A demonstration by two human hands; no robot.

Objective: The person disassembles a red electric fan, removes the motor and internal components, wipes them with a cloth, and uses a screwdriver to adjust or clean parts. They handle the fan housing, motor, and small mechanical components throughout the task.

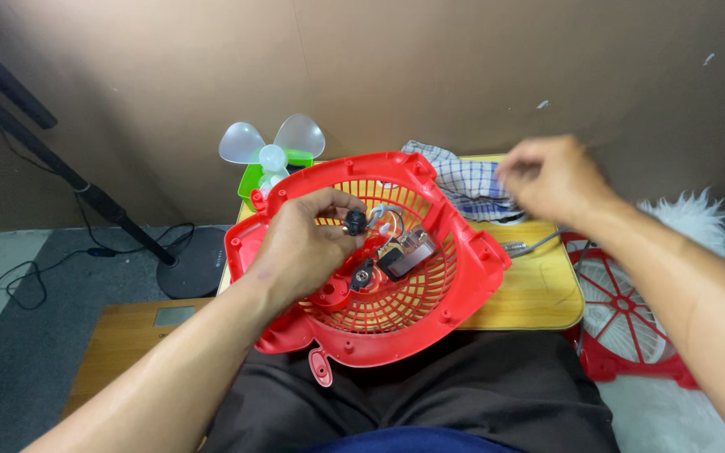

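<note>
A red plastic fan housing (463, 281) with a grille rests tilted on my lap and against a small wooden table (539, 298). Inside it sit a small motor (404, 252) with wires and a black knob part (362, 274). My left hand (304, 247) is over the housing and pinches a small black switch part (355, 221) attached to the wires. My right hand (551, 178) hovers blurred above a checked cloth (467, 184) at the table's back, fingers curled; whether it holds anything is unclear.
A clear fan blade (272, 143) lies on a green tray (255, 180) at the back left. A second red grille (623, 315) leans on the floor at right beside white fur. A black stand base (190, 268) with cables stands left. A metal tool (526, 246) lies on the table.
</note>
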